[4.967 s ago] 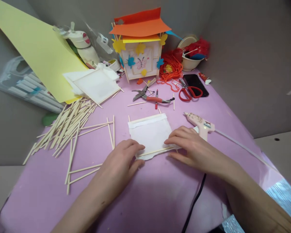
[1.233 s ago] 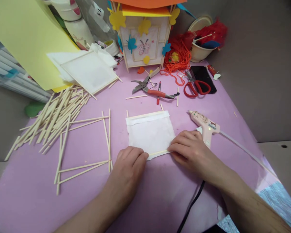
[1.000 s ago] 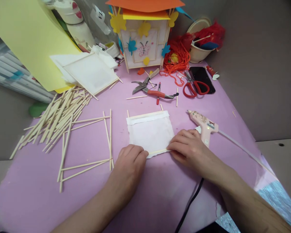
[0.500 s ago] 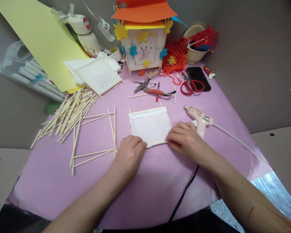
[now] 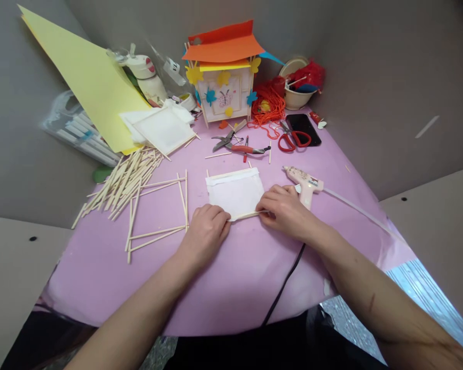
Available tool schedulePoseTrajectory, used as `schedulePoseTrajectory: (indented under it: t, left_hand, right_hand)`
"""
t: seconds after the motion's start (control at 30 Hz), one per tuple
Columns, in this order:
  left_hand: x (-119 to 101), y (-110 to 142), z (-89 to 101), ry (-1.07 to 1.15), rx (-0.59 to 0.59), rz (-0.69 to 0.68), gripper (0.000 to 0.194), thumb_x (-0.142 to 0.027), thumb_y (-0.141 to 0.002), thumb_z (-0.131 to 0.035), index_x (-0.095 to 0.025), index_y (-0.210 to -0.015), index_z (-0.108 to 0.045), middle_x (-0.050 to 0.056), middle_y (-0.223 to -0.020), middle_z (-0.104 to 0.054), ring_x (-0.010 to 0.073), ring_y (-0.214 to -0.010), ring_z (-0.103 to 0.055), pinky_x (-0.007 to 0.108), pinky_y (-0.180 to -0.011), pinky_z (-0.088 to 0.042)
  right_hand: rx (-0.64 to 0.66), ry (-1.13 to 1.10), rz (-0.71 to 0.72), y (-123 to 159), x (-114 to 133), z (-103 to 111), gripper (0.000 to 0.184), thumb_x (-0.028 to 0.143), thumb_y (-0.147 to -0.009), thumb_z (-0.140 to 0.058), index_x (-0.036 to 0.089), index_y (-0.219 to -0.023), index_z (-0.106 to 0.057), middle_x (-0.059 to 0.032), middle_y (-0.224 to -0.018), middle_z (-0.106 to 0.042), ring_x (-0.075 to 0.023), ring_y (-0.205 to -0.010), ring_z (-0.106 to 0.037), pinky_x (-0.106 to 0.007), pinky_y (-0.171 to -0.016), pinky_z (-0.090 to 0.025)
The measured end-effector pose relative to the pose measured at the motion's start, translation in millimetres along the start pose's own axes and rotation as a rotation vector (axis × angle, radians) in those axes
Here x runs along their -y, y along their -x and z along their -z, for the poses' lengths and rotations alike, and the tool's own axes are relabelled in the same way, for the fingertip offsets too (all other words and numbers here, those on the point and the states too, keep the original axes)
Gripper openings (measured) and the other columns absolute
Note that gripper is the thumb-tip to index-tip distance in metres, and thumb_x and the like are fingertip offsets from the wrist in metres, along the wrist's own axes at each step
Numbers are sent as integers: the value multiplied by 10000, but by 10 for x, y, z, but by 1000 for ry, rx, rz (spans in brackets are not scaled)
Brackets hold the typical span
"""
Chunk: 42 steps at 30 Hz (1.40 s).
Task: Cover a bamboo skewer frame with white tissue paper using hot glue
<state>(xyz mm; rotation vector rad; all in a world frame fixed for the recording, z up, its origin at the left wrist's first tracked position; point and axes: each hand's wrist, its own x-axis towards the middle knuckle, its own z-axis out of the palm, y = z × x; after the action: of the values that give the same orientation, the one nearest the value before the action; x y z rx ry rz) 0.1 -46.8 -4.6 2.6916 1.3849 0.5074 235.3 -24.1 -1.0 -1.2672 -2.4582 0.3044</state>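
A white sheet [image 5: 234,194], thin like tissue or cloth, lies on the table over a frame of thin wooden sticks, whose ends poke out at its far side. Along its far edge the sheet is folded over in a strip. My left hand [image 5: 207,228] is closed with its fingertips at the near left corner. At the near right corner, my right hand [image 5: 281,206] pinches the edge. A stick shows along the near edge between the hands. Just beyond my right hand lies a pale pink hot glue gun [image 5: 304,184] with a long glue stick in its back.
To the left are an open stick frame [image 5: 185,200] and a pile of sticks [image 5: 129,177]. Farther back lie pruning shears [image 5: 239,146], red-handled scissors [image 5: 293,140], a phone [image 5: 304,128] and orange yarn [image 5: 268,105]. A decorated paper house [image 5: 224,92] stands at the back.
The camera view has shifted, so the whole table sits differently in the picture. Both hands stay at the sheet's near corners, and less of the sheet hangs past the near stick.
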Motion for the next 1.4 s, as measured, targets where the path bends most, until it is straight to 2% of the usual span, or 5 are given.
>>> schedulePoseTrajectory:
  t: [0.47, 0.8, 1.4]
  left_hand:
    - [68, -14, -5, -8, 11, -73, 118, -136, -894, -522, -144, -887, -639, 68, -855, -637, 218, -822, -554, 363, -749, -440]
    - [50, -45, 34, 32, 63, -34, 128, -120, -880, -512, -153, -863, -635, 69, -858, -637, 216, -835, -558, 369, -780, -462]
    - [51, -53, 29, 52, 74, -30, 121, -116, -875, -514, -151, -859, -629, 73, -871, -641, 222, -849, -556, 370, -786, -462]
  right_hand:
    - [-21, -19, 43, -37, -9, -33, 135, 76, -755, -560, 188, -725, -629, -4, -719, -651, -180, -844, -501, -376, -803, -227]
    - [-14, -47, 60, -53, -9, -33, 156, 57, -743, -534, 190, -695, -601, -12, -726, -651, -185, -851, -504, -370, -820, -236]
    - [-12, -58, 69, -54, -18, -48, 157, 47, -714, -521, 190, -669, -571, -1, -702, -625, -175, -820, -486, -361, -818, -234]
